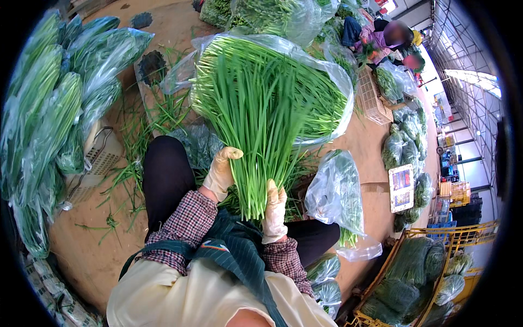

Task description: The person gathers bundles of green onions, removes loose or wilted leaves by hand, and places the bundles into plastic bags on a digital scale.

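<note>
A loose bunch of long green leafy stalks, apparently garlic chives (255, 171), stands between my hands, pale cut ends towards my lap and leaf tips spread away from me. My left hand (222, 171), in a pale thin glove, grips its left side with the thumb across the stalks. Lower down, my gloved right hand (274, 212) holds the right side near the cut ends, fingers pointing up. The leaves overlap a big heap of the same chives (318, 98) lying in an opened clear plastic bag (345, 112). Where the leaves cross the heap, its middle is hidden.
Bagged greens (53, 110) are piled at left over a plastic crate (96, 163). Loose leaves (126, 175) litter the floor. A filled clear bag (337, 192) lies beside my right knee. Further right are a scale (401, 188) and a yellow-framed crate (378, 278). Two people (380, 41) sit beyond.
</note>
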The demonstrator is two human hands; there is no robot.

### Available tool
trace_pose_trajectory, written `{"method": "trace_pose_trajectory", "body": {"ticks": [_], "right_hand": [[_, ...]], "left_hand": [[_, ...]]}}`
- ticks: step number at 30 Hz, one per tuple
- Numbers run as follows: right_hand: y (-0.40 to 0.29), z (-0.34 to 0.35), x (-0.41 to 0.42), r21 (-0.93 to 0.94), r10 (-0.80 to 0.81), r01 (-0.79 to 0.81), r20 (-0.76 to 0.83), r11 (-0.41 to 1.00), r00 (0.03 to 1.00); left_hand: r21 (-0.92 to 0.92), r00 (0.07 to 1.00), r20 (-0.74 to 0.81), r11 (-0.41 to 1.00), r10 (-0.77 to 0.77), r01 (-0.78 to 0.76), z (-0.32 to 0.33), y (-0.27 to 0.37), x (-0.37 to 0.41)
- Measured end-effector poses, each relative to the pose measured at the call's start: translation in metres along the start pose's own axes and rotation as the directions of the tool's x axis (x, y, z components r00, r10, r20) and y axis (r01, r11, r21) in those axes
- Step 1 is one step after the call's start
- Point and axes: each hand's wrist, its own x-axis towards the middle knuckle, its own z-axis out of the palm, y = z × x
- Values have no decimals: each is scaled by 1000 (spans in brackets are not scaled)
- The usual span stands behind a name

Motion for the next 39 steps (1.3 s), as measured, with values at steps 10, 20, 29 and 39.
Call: {"method": "trace_pose_trajectory", "body": {"ticks": [10, 20, 29, 39], "right_hand": [[8, -11, 2, 25, -5, 3, 63, 1000, 998], [5, -18, 3, -154, 253, -216, 291, 964, 923], [-31, -20, 7, -375, 150, -26, 305, 927, 941], [-1, 33, 1, -404, -191, 310, 308, 860, 932]], "left_hand": [[13, 998, 44, 999, 39, -39, -14, 2, 4], [-38, 953, 301, 999, 34, -24, 39, -11, 8], [46, 994, 88, 997, -66, 62, 42, 0, -15], [-16, 1000, -2, 1000, -20, 20, 41, -16, -10]]}}
